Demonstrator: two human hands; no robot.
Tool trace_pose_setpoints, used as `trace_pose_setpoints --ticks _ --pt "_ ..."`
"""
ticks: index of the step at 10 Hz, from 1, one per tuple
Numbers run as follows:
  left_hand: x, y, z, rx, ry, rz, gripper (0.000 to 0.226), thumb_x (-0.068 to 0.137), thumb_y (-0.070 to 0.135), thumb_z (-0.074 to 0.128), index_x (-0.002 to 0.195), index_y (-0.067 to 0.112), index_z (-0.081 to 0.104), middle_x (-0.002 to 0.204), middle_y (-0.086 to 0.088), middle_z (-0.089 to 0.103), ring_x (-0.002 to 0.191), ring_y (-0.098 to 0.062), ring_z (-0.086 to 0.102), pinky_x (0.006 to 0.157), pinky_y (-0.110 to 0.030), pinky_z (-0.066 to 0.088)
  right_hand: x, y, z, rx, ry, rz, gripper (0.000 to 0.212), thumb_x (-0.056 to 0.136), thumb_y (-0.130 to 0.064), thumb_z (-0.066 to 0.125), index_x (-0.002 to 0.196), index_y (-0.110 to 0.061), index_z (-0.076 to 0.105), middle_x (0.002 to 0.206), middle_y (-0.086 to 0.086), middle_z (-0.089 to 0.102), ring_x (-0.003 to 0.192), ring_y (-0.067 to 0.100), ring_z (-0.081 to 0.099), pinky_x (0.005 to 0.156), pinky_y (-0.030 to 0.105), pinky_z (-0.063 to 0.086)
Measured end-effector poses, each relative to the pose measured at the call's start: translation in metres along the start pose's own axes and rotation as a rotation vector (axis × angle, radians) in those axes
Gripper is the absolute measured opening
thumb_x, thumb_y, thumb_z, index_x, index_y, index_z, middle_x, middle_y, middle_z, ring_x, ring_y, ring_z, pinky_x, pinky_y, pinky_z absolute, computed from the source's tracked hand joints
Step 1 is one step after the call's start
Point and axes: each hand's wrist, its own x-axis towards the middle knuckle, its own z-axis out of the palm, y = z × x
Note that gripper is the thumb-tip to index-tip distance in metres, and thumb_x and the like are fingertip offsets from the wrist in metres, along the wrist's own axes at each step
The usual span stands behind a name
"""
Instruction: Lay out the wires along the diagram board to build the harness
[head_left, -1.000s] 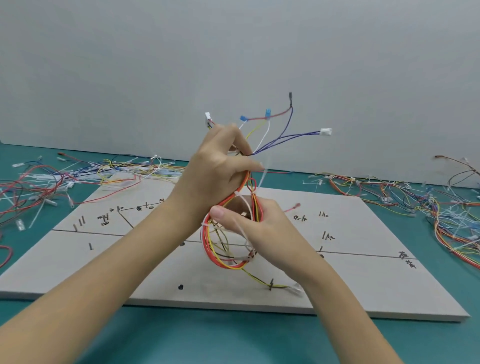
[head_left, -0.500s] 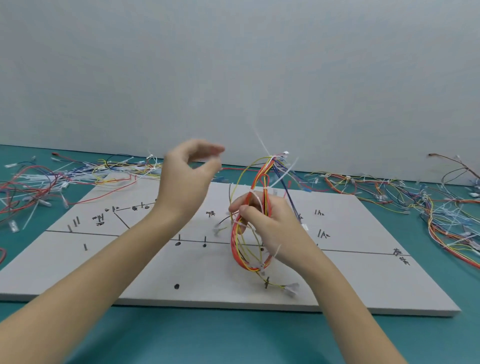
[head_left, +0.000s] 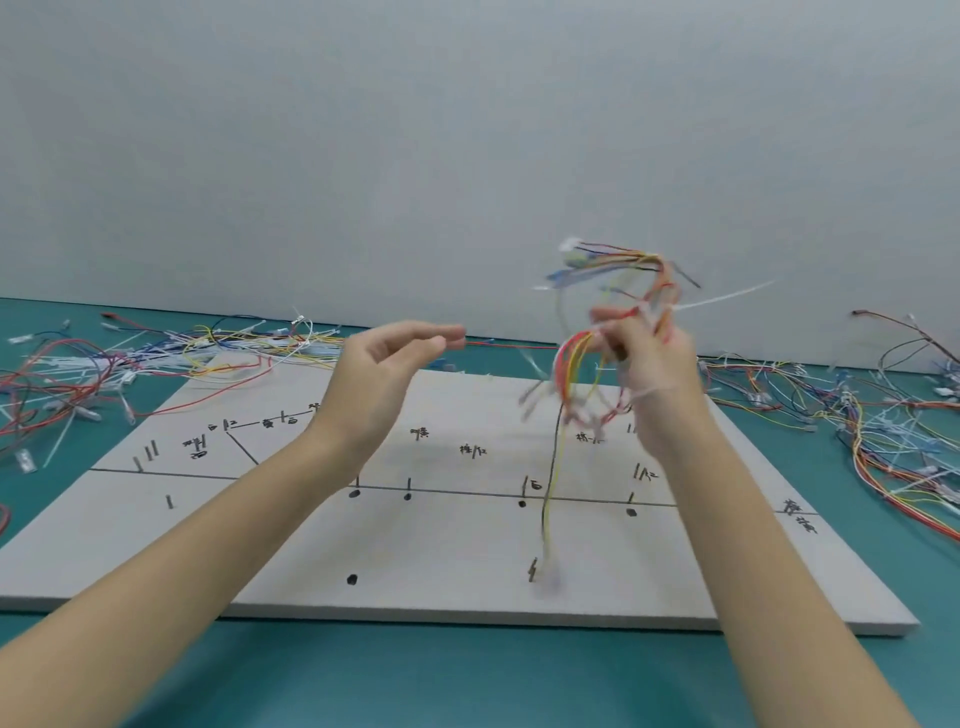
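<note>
The right hand is clenching its fingers around a blurred wire bundle, holding it above the diagram board's far right part; one yellow strand is hanging down to the board. The left hand is hovering beside it, fingers released, grasping nothing. Loose wire piles are crowding the teal worktop on both sides.

Grey wall (plain), teal tabletop

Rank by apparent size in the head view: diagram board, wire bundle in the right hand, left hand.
1. Diagram board, by far the largest.
2. Wire bundle, held up by the right hand, blurred.
3. Left hand, holding nothing; close to the bundle, ranking unsure.
</note>
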Motion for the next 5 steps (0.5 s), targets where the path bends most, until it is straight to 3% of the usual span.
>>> trace_pose_setpoints --ticks 1,2,3,4,5 --pt "-0.010 -0.011 -0.002 0.046 0.027 0.040 0.021 0.094 0.002 0.054 0.100 0.006 0.074 0.097 -0.001 0.075 0.094 0.005 0.065 0.077 -0.002 0.041 0.057 0.003 -0.024 0.178 0.347 0.036 0.016 0.087 0.000 0.053 0.088 -0.012 0.064 0.068 -0.005 0.063 0.058 0.006 0.055 0.054 0.019 0.040" --pt "-0.020 -0.027 -0.007 0.085 -0.054 0.029 0.022 0.094 0.001 0.055 0.096 0.010 0.075 0.091 0.000 0.076 0.093 -0.003 0.068 0.078 -0.008 0.046 0.094 0.019 -0.053 0.073 0.433 0.217 0.019 0.093 -0.037 0.057 0.093 -0.018 0.058 0.092 -0.001 0.060 0.072 0.010 0.057 0.067 0.025 0.043" --pt "-0.027 -0.040 -0.014 0.171 -0.142 0.003 0.023 0.094 0.004 0.056 0.094 0.017 0.076 0.093 0.005 0.076 0.098 -0.007 0.067 0.086 -0.017 0.049 0.114 0.047 -0.085 -0.311 0.306 0.443 0.058 0.094 -0.054 0.039 0.131 -0.011 0.051 0.133 0.010 0.053 0.119 0.025 0.052 0.097 0.035 0.040" --pt "-0.030 -0.049 -0.021 0.300 -0.193 0.005 0.025 0.094 0.008 0.057 0.092 0.024 0.076 0.093 0.010 0.075 0.095 -0.004 0.066 0.083 -0.018 0.049 0.104 0.065 -0.087 -0.618 0.310 0.354 0.045 0.088 -0.035 0.048 0.116 -0.001 0.059 0.128 0.022 0.056 0.108 0.028 0.051 0.086 0.038 0.037" --pt "-0.033 -0.048 -0.027 0.550 -0.262 0.002 0.022 0.094 0.013 0.059 0.091 0.028 0.075 0.094 0.013 0.071 0.091 0.005 0.061 0.078 -0.014 0.044 0.084 0.074 -0.068 -0.822 0.284 0.233 0.032 0.084 -0.033 0.047 0.094 -0.007 0.064 0.118 0.023 0.061 0.109 0.035 0.055 0.089 0.038 0.043"
